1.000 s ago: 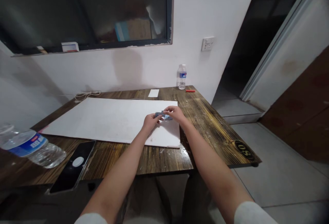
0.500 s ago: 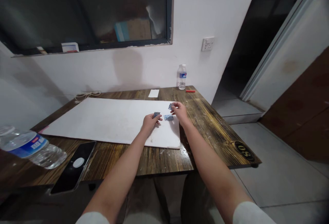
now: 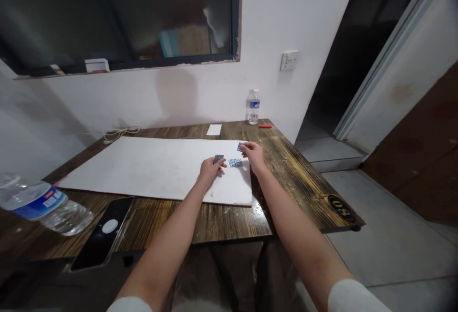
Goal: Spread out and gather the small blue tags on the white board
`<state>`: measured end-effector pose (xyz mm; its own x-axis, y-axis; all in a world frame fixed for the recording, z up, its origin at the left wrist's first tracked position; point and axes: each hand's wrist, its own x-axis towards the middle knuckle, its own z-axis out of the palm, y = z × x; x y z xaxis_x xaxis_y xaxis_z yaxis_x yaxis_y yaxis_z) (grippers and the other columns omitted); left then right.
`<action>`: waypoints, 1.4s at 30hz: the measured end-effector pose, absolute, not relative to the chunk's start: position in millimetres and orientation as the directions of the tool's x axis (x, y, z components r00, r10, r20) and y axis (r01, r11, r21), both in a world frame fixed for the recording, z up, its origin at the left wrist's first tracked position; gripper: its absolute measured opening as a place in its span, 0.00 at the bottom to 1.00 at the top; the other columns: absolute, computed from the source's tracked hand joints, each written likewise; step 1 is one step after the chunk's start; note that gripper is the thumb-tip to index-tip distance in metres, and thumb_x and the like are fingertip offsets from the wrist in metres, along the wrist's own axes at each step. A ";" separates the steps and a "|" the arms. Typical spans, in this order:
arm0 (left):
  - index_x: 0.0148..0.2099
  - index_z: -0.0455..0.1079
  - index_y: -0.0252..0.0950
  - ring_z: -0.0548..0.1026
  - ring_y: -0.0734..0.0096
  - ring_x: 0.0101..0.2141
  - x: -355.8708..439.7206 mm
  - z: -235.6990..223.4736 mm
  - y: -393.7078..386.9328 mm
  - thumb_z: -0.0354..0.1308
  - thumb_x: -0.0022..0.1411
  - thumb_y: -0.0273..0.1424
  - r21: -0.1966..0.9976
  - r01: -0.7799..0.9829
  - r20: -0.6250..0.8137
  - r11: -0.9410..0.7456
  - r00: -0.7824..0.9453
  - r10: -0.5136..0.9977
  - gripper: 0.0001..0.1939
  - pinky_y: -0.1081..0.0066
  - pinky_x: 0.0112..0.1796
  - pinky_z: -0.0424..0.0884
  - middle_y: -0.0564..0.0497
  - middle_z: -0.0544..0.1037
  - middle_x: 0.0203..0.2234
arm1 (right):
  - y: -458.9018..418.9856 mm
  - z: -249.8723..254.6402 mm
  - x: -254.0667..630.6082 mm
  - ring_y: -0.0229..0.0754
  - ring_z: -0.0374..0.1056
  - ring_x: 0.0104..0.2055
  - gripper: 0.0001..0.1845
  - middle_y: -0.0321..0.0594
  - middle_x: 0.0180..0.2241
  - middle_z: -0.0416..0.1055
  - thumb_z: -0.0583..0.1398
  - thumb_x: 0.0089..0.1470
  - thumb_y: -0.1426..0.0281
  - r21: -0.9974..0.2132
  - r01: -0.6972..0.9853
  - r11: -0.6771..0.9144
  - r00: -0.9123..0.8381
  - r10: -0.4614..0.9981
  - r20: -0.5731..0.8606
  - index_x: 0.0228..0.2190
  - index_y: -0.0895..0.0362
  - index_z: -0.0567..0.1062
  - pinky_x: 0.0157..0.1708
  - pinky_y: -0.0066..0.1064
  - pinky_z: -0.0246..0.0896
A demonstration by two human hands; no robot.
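My left hand (image 3: 211, 170) is closed on a small dark card-like piece with a blue pattern (image 3: 219, 158), held over the right part of a white board (image 3: 153, 166). Farther right, my right hand (image 3: 253, 153) pinches a similar small patterned piece (image 3: 240, 147) by its right side, near the board's back right corner. Between the hands a blue-lined piece or pieces (image 3: 235, 163) lie flat on the board; I cannot tell whether it is one or several. The exact kind of these pieces is too small to make out.
On the wooden table (image 3: 293, 192) a large water bottle (image 3: 46, 204) lies at the left beside a phone (image 3: 103, 231) with a white disc on it. At the back are a cable (image 3: 121, 133), a white paper (image 3: 214, 130), a small bottle (image 3: 254, 108) and a red stick (image 3: 265, 126).
My right hand has shifted slightly to the right with its piece, uncovering more of the blue-lined piece on the board. My left hand has hardly moved.
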<state>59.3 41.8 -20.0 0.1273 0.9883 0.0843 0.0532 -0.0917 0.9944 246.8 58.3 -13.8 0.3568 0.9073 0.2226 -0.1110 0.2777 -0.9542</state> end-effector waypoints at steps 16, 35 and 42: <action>0.35 0.72 0.31 0.69 0.79 0.18 58.7 -16.3 40.4 0.67 0.47 0.43 0.995 0.020 0.097 -0.100 0.106 0.990 0.20 0.79 0.17 0.61 0.45 0.80 0.26 | 57.3 -13.4 251.2 0.36 0.64 0.22 0.22 0.40 0.25 0.75 0.65 0.41 0.52 -0.967 0.060 0.246 0.340 0.906 0.252 0.28 0.60 0.77 0.21 0.27 0.56; 0.36 0.69 0.32 0.69 0.79 0.18 58.5 -12.4 36.9 0.67 0.48 0.41 0.997 -0.007 0.081 -0.081 0.091 0.993 0.19 0.78 0.17 0.60 0.47 0.79 0.25 | 33.9 -6.2 242.2 0.50 0.73 0.42 0.21 0.50 0.40 0.78 0.65 0.52 0.59 -0.596 0.800 -0.070 0.221 0.958 0.184 0.46 0.56 0.75 0.37 0.33 0.59; 0.36 0.69 0.32 0.69 0.79 0.18 58.6 -16.3 39.9 0.66 0.49 0.41 0.994 0.006 0.111 -0.112 0.089 0.990 0.18 0.79 0.18 0.60 0.47 0.79 0.25 | 21.1 -5.8 213.8 0.53 0.72 0.45 0.28 0.55 0.42 0.77 0.63 0.53 0.55 -0.394 0.917 -0.066 0.148 0.972 0.183 0.50 0.59 0.67 0.41 0.35 0.58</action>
